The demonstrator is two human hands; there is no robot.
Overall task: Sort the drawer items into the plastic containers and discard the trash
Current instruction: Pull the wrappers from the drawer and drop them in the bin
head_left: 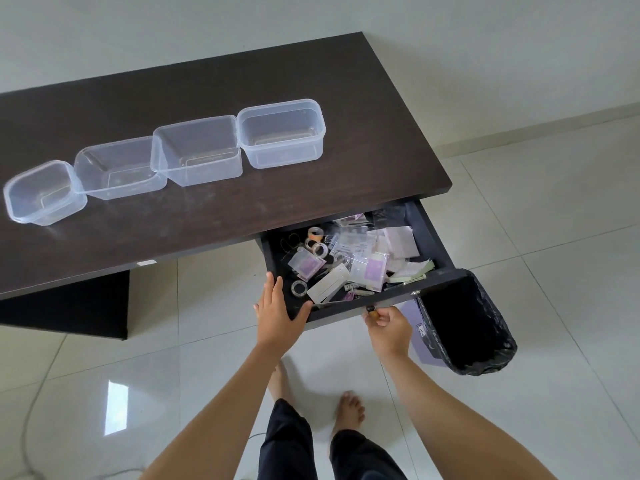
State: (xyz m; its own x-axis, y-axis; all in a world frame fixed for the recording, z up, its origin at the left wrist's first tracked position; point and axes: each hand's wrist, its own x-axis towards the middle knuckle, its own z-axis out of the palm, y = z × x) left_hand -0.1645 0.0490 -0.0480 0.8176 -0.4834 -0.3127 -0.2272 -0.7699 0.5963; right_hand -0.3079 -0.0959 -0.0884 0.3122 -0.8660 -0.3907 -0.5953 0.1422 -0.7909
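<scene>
A dark drawer (429, 233) stands pulled out from under the dark wooden desk (221, 216). It is full of tape rolls (317, 242), small plastic packets (304, 263), paper slips (400, 240) and a white card (327, 284). Several clear plastic containers (197, 150) sit in a row on the desk, all with nothing in them. My left hand (277, 311) grips the drawer's front left corner, thumb inside. My right hand (389, 322) is closed around the drawer knob (370, 309) on the front panel.
A purple bin lined with a black bag (467, 327) stands on the floor under the drawer's right front corner. My bare feet (349, 410) are on glossy white tiles. A thin cable (29, 420) runs across the floor at lower left.
</scene>
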